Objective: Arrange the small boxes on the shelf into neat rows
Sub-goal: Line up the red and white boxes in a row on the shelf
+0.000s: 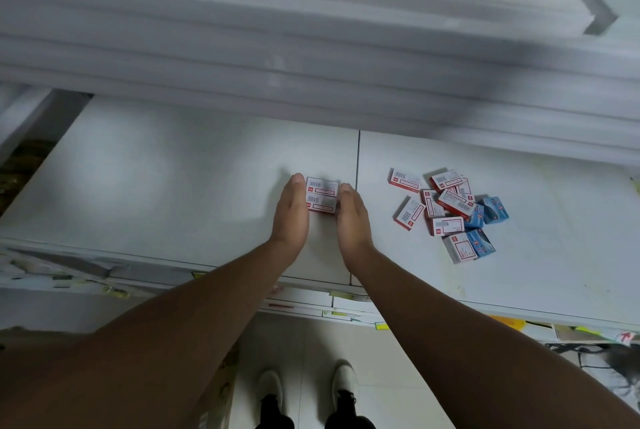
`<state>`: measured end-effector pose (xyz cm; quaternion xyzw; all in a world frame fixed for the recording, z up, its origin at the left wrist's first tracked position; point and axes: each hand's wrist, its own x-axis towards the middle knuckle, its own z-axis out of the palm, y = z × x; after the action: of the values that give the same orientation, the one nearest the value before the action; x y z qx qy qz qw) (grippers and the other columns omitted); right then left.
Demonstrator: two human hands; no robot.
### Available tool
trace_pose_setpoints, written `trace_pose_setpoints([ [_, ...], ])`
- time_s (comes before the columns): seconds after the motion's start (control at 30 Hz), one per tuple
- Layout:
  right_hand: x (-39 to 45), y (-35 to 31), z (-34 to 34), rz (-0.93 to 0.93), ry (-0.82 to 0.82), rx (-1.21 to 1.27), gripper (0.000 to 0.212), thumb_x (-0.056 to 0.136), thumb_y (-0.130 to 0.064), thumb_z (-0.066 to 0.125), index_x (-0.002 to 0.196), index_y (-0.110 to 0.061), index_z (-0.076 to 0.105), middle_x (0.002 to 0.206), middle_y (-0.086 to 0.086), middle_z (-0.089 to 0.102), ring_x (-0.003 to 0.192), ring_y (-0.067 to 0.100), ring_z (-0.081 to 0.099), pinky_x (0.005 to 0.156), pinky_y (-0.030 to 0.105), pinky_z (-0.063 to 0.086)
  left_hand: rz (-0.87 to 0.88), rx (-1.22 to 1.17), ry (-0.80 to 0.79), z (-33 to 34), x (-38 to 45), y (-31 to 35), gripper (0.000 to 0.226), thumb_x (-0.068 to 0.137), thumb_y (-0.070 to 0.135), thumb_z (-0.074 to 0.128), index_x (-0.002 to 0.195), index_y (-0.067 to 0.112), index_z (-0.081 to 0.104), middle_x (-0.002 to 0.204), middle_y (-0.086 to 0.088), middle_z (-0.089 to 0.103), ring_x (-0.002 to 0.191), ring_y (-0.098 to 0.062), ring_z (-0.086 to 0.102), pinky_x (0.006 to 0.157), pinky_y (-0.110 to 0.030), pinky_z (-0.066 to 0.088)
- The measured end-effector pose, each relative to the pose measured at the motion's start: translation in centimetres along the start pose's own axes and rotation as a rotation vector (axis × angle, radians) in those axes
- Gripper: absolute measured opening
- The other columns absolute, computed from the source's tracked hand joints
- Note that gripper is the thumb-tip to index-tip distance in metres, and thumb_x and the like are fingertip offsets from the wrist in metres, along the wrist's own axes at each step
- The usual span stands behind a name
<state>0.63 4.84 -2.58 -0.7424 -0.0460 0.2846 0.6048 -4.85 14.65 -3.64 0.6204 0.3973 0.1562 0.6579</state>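
Hands flank a pair of small boxes on a white shelf [173, 169], seen from above by the person's head camera. The left hand [290, 212] and the right hand [351, 215] stand on edge with palms facing each other and fingers held straight and together, pressing from either side on two red-and-white boxes [322, 199] that lie one behind the other, touching, just left of a dark seam [357, 165] in the shelf surface. The hands are not wrapped around the boxes; they seem to be squaring them up, so the step in hand looks like starting the first neat row. Well apart to the right lies a loose pile of boxes [450, 210], mostly red and white, tilted at different angles and partly overlapping, with a few blue boxes [493, 210] at its right edge. The task appears barely begun: only two boxes are aligned. The next move probably calls for releasing the pair without nudging it, reaching right to the pile, and bringing a box back to sit flush with the pair. Each red-and-white box shows a barcode and a red-bordered label, but the printing is too small and blurred to read, and no brand can be made out.
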Motion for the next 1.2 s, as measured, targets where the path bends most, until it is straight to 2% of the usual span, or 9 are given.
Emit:
trace_pose_setpoints([
  [0.1,-0.7,-0.1,-1.3,-0.075,0.000,-0.143,0.042,0.109,-0.051,0.040,0.142,-0.033,0.057,0.139,-0.014,0.063,0.129,0.010,0.054,0.107,0.025,0.039,0.025,0.164,-0.021,-0.8,-0.8,0.1,0.050,0.113,0.052,0.030,0.145,0.027,0.057,0.135,0.007,0.069,0.127,-0.011,0.062,0.107,-0.025,0.046],
  [0.13,-1.0,-0.3,-1.9,-0.110,-0.020,-0.221,0.036,0.108,-0.049,0.043,0.138,-0.036,0.059,0.134,-0.016,0.065,0.128,0.011,0.056,0.103,0.022,0.040,0.036,0.249,-0.032,-1.3,-0.9,0.0,0.053,0.112,0.052,0.034,0.155,0.024,0.047,0.150,0.002,0.060,0.137,-0.018,0.055,0.112,-0.030,0.041],
  [0.2,-1.1,-0.8,-3.2,-0.180,-0.081,-0.430,0.043,0.107,-0.047,0.049,0.143,-0.028,0.060,0.137,-0.006,0.066,0.129,0.018,0.058,0.104,0.028,0.043,0.059,0.398,-0.084,-2.4,-1.2,0.2,0.060,0.109,0.050,0.047,0.163,0.026,0.035,0.162,0.001,0.047,0.145,-0.020,0.048,0.111,-0.032,0.036],
  [0.27,-0.9,-1.9,-4.6,-0.192,-0.146,-0.650,0.050,0.104,-0.047,0.053,0.147,-0.022,0.058,0.139,0.005,0.065,0.127,0.027,0.061,0.103,0.033,0.046,0.095,0.528,-0.180,-3.4,-1.6,1.0,0.063,0.107,0.045,0.056,0.163,0.028,0.034,0.163,0.001,0.045,0.145,-0.022,0.048,0.111,-0.034,0.039],
  [0.37,-1.0,-4.3,-6.4,-0.137,-0.240,-0.879,0.056,0.099,-0.051,0.057,0.146,-0.020,0.059,0.144,0.009,0.062,0.129,0.029,0.059,0.105,0.035,0.048,0.164,0.758,-0.272,-4.6,-2.0,2.8,0.062,0.105,0.044,0.056,0.162,0.028,0.037,0.163,-0.001,0.046,0.143,-0.024,0.049,0.108,-0.032,0.040],
  [0.6,-1.8,-9.9,-8.6,-0.191,-0.302,-1.199,0.065,0.089,-0.053,0.064,0.147,-0.024,0.057,0.148,0.005,0.058,0.134,0.027,0.054,0.106,0.040,0.048,0.267,1.287,-0.248,-5.1,-3.3,8.8,0.061,0.099,0.056,0.052,0.154,0.029,0.047,0.157,-0.002,0.052,0.136,-0.029,0.056,0.103,-0.044,0.052],
  [0.83,-3.4,-11.5,-9.0,-0.197,-0.236,-1.248,0.064,0.088,-0.052,0.062,0.146,-0.026,0.055,0.146,0.004,0.059,0.133,0.027,0.054,0.106,0.043,0.049,0.321,1.408,-0.229,-3.3,-4.9,11.1,0.060,0.093,0.056,0.051,0.146,0.028,0.055,0.138,-0.002,0.060,0.115,-0.029,0.063,0.088,-0.042,0.057],
  [1.0,-5.5,-11.0,-9.6,-0.158,-0.161,-1.218,0.060,0.089,-0.052,0.064,0.144,-0.028,0.057,0.142,0.004,0.061,0.127,0.028,0.058,0.102,0.043,0.051,0.397,1.422,-0.291,-1.7,-5.4,11.1,0.055,0.095,0.054,0.051,0.141,0.027,0.057,0.133,-0.002,0.058,0.118,-0.029,0.059,0.082,-0.038,0.045],
  [1.2,-8.5,-10.3,-11.6,-0.068,-0.070,-1.226,0.058,0.091,-0.054,0.064,0.143,-0.027,0.058,0.140,0.001,0.063,0.126,0.025,0.059,0.103,0.043,0.051,0.503,1.479,-0.397,0.9,-7.2,11.6,0.053,0.099,0.052,0.048,0.144,0.026,0.055,0.143,-0.002,0.057,0.126,-0.029,0.057,0.096,-0.045,0.054],
])
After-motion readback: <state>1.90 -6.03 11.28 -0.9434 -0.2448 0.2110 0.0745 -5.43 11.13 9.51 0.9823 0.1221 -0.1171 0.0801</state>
